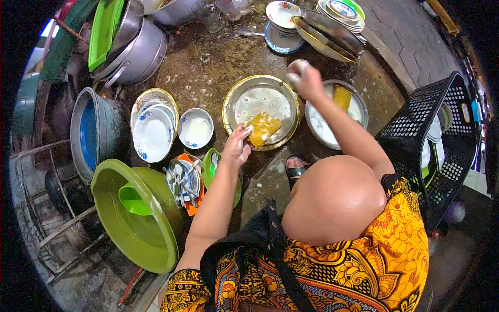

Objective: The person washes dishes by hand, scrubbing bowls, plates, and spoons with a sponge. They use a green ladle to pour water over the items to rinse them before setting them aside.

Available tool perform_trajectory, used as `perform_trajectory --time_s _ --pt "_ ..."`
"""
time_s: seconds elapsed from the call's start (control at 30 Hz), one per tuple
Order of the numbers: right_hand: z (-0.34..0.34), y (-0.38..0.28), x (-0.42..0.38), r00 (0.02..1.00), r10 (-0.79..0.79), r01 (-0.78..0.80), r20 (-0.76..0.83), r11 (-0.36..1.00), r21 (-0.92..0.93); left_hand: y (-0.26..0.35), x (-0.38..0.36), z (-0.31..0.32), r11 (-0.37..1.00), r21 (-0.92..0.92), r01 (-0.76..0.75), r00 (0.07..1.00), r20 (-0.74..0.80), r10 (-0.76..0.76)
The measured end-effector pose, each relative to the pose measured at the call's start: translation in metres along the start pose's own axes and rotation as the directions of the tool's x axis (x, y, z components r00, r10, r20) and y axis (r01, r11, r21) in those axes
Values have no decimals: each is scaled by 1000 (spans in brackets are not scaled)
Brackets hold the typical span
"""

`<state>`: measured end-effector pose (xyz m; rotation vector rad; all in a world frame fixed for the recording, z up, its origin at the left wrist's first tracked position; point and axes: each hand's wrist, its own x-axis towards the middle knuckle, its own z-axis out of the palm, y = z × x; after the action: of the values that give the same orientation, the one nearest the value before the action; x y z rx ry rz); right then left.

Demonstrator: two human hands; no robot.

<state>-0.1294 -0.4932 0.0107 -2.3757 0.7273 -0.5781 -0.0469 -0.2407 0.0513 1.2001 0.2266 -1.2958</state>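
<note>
On the wet ground, the round metal tray [262, 112] is scrubbed with a yellow sponge [263, 128] gripped by the left hand [238, 147] at its six o'clock, while the right hand [303, 78] clasps the rim at two o'clock.

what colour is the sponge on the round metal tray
Yellow; the sponge under the left hand shows best in the head view.

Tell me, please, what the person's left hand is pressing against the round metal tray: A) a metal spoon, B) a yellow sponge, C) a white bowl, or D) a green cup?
B: the left hand presses a yellow sponge onto the soapy metal tray, while the right hand grips its far rim.
</note>
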Motion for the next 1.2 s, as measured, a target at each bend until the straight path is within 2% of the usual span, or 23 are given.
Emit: perform_trajectory --time_s 0.03,0.07,0.1,0.17,0.2,0.23,0.27,0.3,0.4,0.57,0.67,0.73,0.77,0.83,0.87,0.9,0.93,0.97,1.0,1.07,1.1,1.17,1.2 --pt "-9 8 7 995 -7 0 -98 997 -75 -3 3 -3 1000 0 -3 1000 -1 3" --pt "-13 12 6 987 -54 8 -155 958 -287 -7 9 -7 998 -51 -28 999 13 29" --pt "-11 13 3 986 -56 8 -158 958 -288 -10 14 -10 993 -102 -54 998 27 57" --pt "-6 -4 -14 972 173 -130 156 959 -251 -2 6 -3 994 -98 -46 999 22 49" --pt "-1 -13 -22 942 93 -115 324 992 52 1 3 0 995 -97 -36 999 14 38" --pt "4 -24 -31 890 -35 -142 454 926 349 -3 9 -6 994 -99 -34 999 13 36" --pt "6 -41 -40 862 -118 -74 492 933 353 -8 19 -12 987 -150 -53 992 108 69" --pt "7 -52 -45 856 -210 42 472 939 341 -14 28 -19 977 -203 -66 974 199 107" --pt "11 -62 -50 857 -154 2 491 955 296 -14 29 -16 972 -227 -60 974 200 107" --pt "12 -60 -46 901 -215 94 376 945 315 -15 32 -18 963 -266 -41 974 204 98" --pt "13 -26 -26 964 -145 110 223 981 162 -12 28 -18 967 -251 -33 978 191 82" --pt "-2 -3 -5 998 -34 41 53 988 -148 -11 27 -20 968 -250 -36 982 173 81" --pt "-13 3 1 996 -85 76 -26 968 -240 -12 28 -22 967 -250 -40 981 176 86" --pt "-21 -5 -3 977 -67 -83 -201 753 -653 -11 27 -22 968 -247 -46 978 186 94" --pt "-8 5 -3 960 24 -93 -278 967 -237 -10 23 -19 971 -231 -54 990 112 82" --pt "-2 19 -10 992 128 -116 23 949 -292 -10 22 -16 975 -215 -60 997 40 70" --pt "-12 -4 -13 915 251 -146 315 936 -320 -11 25 -18 974 -219 -60 992 96 83" --pt "8 3 -27 983 -30 66 180 978 -200 -12 28 -19 974 -221 -55 991 106 80" --pt "10 -18 -34 966 46 -62 255 997 54 -13 30 -19 983 -176 -51 990 123 74" --pt "17 -48 -52 938 -19 -129 346 908 399 -16 31 -16 991 -121 -49 983 172 70" --pt "13 -61 -57 874 2 -268 486 835 480 -19 34 -17 992 -121 -46 982 176 67" --pt "24 -50 -60 827 -107 -41 552 968 249 -23 39 -15 996 -54 -71 970 230 81" --pt "28 -44 -62 827 -107 -41 552 968 249 -23 36 -12 997 33 -68 982 181 61"
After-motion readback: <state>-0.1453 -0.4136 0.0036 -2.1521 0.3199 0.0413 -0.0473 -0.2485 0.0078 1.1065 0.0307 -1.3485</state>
